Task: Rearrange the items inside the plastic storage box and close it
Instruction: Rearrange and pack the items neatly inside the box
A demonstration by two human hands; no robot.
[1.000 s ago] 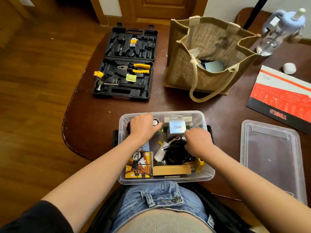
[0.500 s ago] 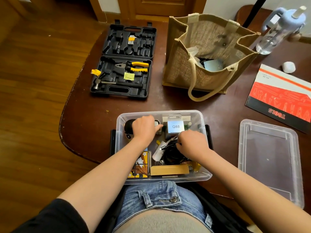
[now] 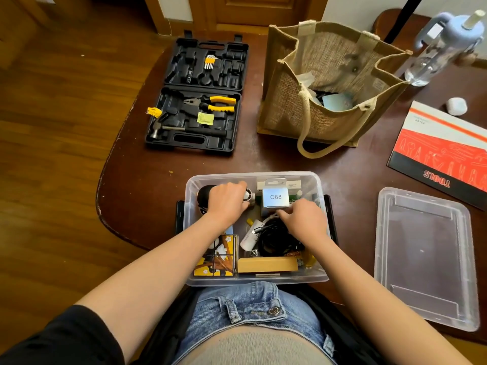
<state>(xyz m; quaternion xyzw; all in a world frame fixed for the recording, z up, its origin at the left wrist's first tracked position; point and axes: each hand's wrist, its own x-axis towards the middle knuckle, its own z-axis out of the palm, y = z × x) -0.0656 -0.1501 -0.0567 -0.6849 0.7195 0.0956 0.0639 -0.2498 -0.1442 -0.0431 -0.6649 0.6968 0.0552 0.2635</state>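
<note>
The clear plastic storage box (image 3: 322, 233) sits open at the table's near edge, with its lid (image 3: 424, 259) lying flat to the right. My left hand (image 3: 226, 201) grips a black rounded object (image 3: 203, 196) in the box's far left corner. My right hand (image 3: 303, 219) is curled at the foot of the silver Q88 carton (image 3: 275, 198), its fingertips pinching a thin white cable (image 3: 267, 218). Below lie a black cable coil (image 3: 274, 239), a white charger (image 3: 249, 239), a wooden block (image 3: 267, 264) and a picture cube (image 3: 217, 259).
An open black tool case (image 3: 195, 101) with pliers and a hammer lies at the far left. A jute tote bag (image 3: 329, 88) stands behind the box. A red TOOLS booklet (image 3: 442, 151), a water bottle (image 3: 442, 48) and a small white case (image 3: 456, 106) are at the right.
My right hand has moved off the black cable coil up to the foot of the Q88 carton. My left hand stays on the black object.
</note>
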